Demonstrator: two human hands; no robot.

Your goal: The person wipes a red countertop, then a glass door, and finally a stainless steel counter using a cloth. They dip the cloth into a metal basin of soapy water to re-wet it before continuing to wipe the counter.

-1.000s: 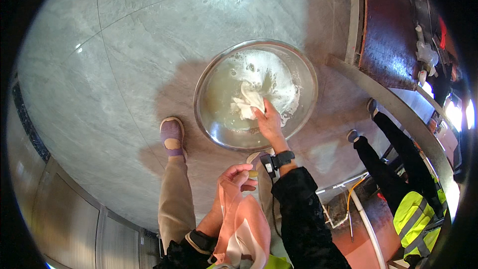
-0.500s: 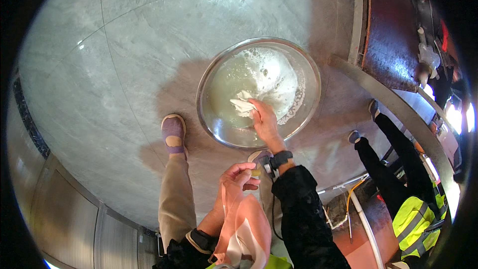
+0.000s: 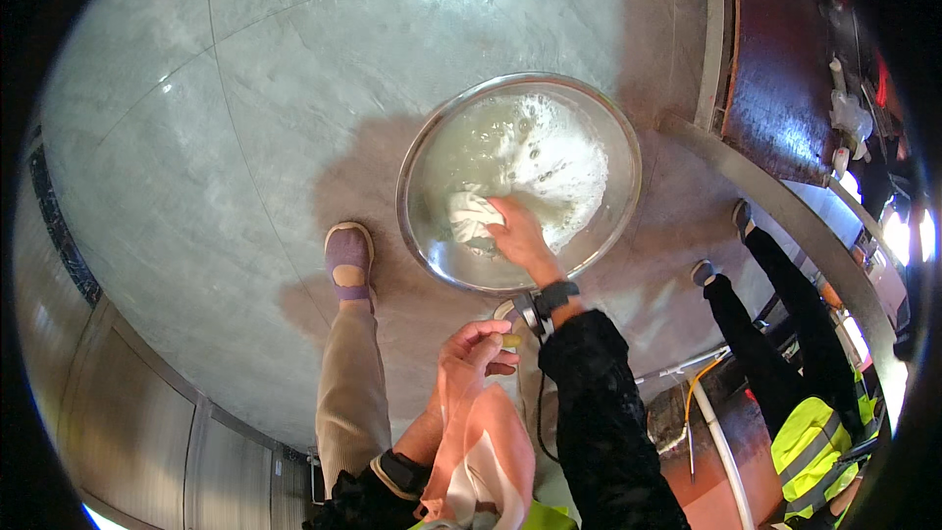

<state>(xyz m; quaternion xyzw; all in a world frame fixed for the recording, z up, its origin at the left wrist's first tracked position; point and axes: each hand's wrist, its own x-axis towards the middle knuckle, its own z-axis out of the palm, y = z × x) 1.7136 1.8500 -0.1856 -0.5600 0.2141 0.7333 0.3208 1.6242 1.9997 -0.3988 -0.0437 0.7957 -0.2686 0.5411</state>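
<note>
A wide metal basin (image 3: 404, 198) on the floor holds cloudy water with white suds (image 3: 564, 162). My right hand (image 3: 520, 238) reaches into it and is closed on a wet white cloth (image 3: 473, 216), which lies partly in the water near the basin's left side. In front of my body, apart from the basin, my left hand (image 3: 476, 348) pinches a small yellowish piece (image 3: 510, 341); its kind cannot be made out. A pink and white scarf (image 3: 481, 451) hangs against my left wrist and hides part of it.
My purple shoe (image 3: 348, 257) stands left of the basin. At right are a curved metal rail (image 3: 775, 196), a dark red tabletop (image 3: 770, 69) and a white pipe (image 3: 721, 451). A person in a yellow vest (image 3: 814, 442) is at lower right. Panelled cabinets (image 3: 128, 402) line the left.
My right hand has lowered the cloth into the water, where it now lies more spread out. The suds have shifted. My left hand keeps the same hold.
</note>
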